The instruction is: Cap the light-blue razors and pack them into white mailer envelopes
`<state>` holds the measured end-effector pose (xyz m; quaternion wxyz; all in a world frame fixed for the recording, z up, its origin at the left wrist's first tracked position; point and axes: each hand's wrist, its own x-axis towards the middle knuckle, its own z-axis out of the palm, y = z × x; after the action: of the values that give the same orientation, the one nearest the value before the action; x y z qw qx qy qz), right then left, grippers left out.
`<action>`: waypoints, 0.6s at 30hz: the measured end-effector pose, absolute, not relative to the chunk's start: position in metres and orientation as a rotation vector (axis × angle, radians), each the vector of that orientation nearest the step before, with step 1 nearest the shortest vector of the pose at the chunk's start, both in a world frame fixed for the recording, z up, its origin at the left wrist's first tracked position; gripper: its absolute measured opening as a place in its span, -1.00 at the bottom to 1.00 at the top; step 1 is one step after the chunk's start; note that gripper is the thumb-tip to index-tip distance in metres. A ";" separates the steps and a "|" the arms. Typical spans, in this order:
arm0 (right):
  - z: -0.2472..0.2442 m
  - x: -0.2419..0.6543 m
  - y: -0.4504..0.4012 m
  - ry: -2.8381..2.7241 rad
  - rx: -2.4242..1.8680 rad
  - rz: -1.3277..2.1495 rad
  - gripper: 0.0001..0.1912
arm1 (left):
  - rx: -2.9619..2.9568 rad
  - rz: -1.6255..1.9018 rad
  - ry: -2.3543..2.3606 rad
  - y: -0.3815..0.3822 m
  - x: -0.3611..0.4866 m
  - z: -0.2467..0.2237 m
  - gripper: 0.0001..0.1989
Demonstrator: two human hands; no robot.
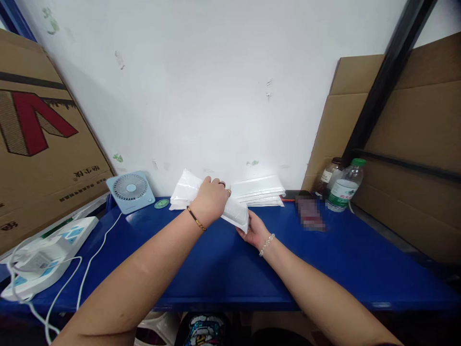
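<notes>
A white plastic packet (236, 213), flat and slightly shiny, is held tilted above the table between my hands. My left hand (212, 198) is closed over its far left part, with the fingers curled and their tips hidden behind the hand. At the packet's near right corner, my right hand (254, 229) grips the edge, with the thumb at the side and the fingers underneath. Behind my left hand lie more white packets (184, 191), partly covered by it. A stack of similar white packets (258, 188) rests against the wall, just beyond my right hand.
A light-blue fan (131, 191) and a green round disc (162, 203) stand to the left. A power strip (77, 240) with cables lies at the table's (216, 269) left edge. Two bottles (346, 187) and a blurred item (310, 212) are on the right. Cardboard (414, 144) flanks the table.
</notes>
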<state>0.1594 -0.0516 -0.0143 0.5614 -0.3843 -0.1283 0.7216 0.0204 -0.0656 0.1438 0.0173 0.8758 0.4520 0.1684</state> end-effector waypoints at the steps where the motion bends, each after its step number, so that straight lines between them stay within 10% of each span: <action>1: -0.015 0.157 -0.052 -0.369 -0.937 1.654 -0.85 | 2.891 0.294 1.484 -0.070 0.020 0.149 -0.86; 5: -0.019 0.155 -0.051 -0.605 -0.924 1.513 -0.74 | 3.188 -0.251 1.627 -0.079 0.018 0.158 -0.55; 18: -0.029 0.256 -0.033 -0.943 -1.506 0.772 -0.60 | 2.749 -0.339 1.881 -0.050 -0.087 0.103 -0.26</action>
<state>0.2562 -0.0334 -0.0288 0.5665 -0.6407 -0.4010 0.3282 -0.0874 -0.0501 0.1032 -0.1031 0.8167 0.5587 -0.1006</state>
